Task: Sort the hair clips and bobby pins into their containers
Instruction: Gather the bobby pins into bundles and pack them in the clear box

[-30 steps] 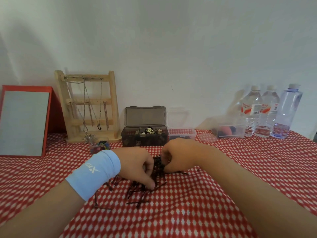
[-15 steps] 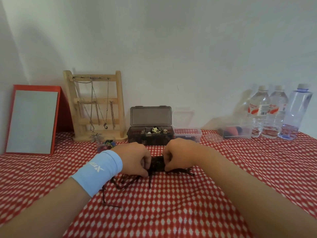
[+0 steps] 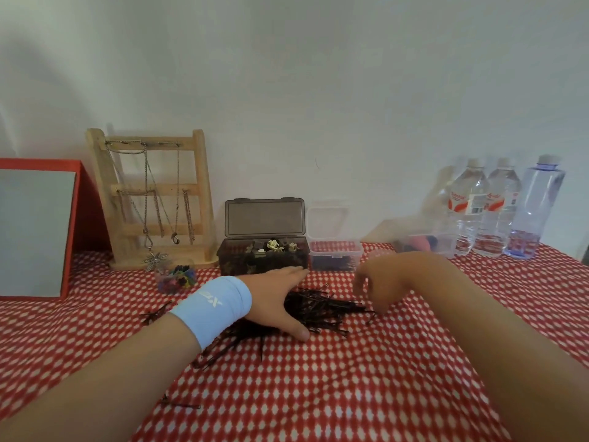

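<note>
So the heap of thin dark metal bobby pins sits on the red-and-white checked tablecloth, just on my side of the smoky brown plastic box with the flipped-up lid, the one with the little hair clips piled inside.

My left hand, the one with the light blue wristband, lies flat on the heap's left end. Its fingers are straight and together and reach towards the front of the box, with the thumb splayed out on the cloth.

My right hand hangs in front of the box and off to its right, fingers curled downward with the tips right at the heap's other end. It's too blurry to tell if they're pinching a pin or just touching.

The pins mostly run side to side, parallel with the box front, so the bundle stretches lengthwise from under my left palm to my right fingertips.

The small clear plastic tub with dark pins already in it stands just right of the box, so I reckon my right hand is the closer one for the drop. I'd close both hands in along that axis.

A few stray pins lie well to the near-left of the box.
</note>
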A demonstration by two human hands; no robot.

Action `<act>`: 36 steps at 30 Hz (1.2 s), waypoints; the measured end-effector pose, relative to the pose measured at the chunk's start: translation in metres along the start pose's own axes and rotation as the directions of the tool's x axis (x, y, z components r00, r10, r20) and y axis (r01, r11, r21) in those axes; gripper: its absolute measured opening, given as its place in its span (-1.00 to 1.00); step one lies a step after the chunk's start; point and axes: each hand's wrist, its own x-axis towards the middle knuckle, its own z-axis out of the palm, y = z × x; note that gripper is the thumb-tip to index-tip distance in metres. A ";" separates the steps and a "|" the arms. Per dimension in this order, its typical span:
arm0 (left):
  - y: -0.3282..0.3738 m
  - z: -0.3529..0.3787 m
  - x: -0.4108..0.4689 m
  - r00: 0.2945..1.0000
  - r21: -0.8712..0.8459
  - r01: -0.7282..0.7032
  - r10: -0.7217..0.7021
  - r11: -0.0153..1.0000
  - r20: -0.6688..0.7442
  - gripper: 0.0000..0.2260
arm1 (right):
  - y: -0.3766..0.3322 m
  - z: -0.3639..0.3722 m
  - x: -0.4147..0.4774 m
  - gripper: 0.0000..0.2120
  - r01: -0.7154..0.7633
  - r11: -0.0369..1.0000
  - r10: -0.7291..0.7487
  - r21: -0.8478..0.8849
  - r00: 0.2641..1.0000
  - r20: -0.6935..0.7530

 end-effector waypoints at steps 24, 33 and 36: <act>0.016 0.020 0.033 0.936 -0.106 -0.236 0.197 0.966 -0.291 -0.38 | 0.001 0.022 0.014 -0.82 0.263 0.891 -0.149 0.369 0.939 -0.309; 0.000 0.006 0.026 0.990 0.006 -0.076 0.076 0.997 -0.116 -0.17 | -0.013 0.030 0.009 -0.39 0.329 0.912 -0.280 0.245 0.936 -0.214; -0.001 -0.001 0.024 0.987 -0.004 -0.087 0.086 0.996 -0.132 -0.38 | -0.013 0.030 0.014 -0.53 0.313 0.928 -0.260 0.200 0.932 -0.254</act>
